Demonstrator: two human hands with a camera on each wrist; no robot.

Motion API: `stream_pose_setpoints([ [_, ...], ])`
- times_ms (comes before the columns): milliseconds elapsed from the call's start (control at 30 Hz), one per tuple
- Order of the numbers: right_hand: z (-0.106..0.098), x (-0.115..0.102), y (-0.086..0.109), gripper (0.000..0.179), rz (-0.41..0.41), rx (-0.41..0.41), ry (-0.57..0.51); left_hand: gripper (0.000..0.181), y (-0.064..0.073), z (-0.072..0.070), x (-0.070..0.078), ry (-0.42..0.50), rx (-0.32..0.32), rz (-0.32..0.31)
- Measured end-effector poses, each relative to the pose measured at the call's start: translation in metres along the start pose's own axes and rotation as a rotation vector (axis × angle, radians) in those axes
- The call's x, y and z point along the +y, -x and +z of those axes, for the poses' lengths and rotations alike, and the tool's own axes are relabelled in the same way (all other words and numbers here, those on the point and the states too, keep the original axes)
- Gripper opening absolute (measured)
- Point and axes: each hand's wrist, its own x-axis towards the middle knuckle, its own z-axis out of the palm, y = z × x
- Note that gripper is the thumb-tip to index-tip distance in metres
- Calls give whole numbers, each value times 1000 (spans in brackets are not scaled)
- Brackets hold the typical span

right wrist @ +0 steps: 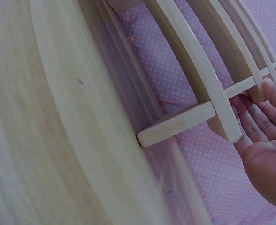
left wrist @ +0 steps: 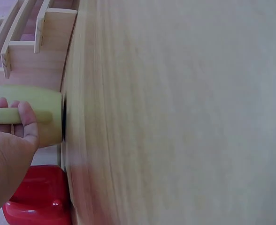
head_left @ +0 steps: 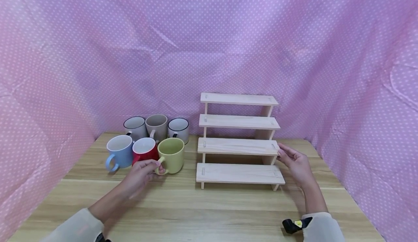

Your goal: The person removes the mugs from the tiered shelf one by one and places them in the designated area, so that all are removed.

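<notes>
On the left of the table, my left hand (head_left: 138,179) pinches the handle of a light green mug (head_left: 173,160). In the left wrist view, thumb and fingers close round that handle, and the mug's base is right at the tabletop. A red mug (head_left: 143,146) stands just beside it, partly behind my hand. To the right is a four-step wooden display stand (head_left: 240,173). My right hand (head_left: 298,166) grips the right end of its second step from the bottom, the thumb on the board's end and the fingers under it, as the right wrist view shows.
A light blue mug (head_left: 121,153) stands left of the red one. Behind them are a taupe mug (head_left: 156,122) and two white mugs with dark rims, one at the left (head_left: 135,126) and one at the right (head_left: 179,127). Pink dotted cloth (head_left: 209,53) surrounds the wooden table (head_left: 202,213).
</notes>
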Motion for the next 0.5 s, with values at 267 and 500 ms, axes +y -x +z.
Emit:
stream_pose_setpoints([
  [267, 0, -1, 1, 56, -5, 0, -8, 22, 0, 3, -3, 9, 70, -16],
  [500, 1, 1, 0, 55, -19, -8, -13, 21, 1, 7, -5, 20, 127, -14],
])
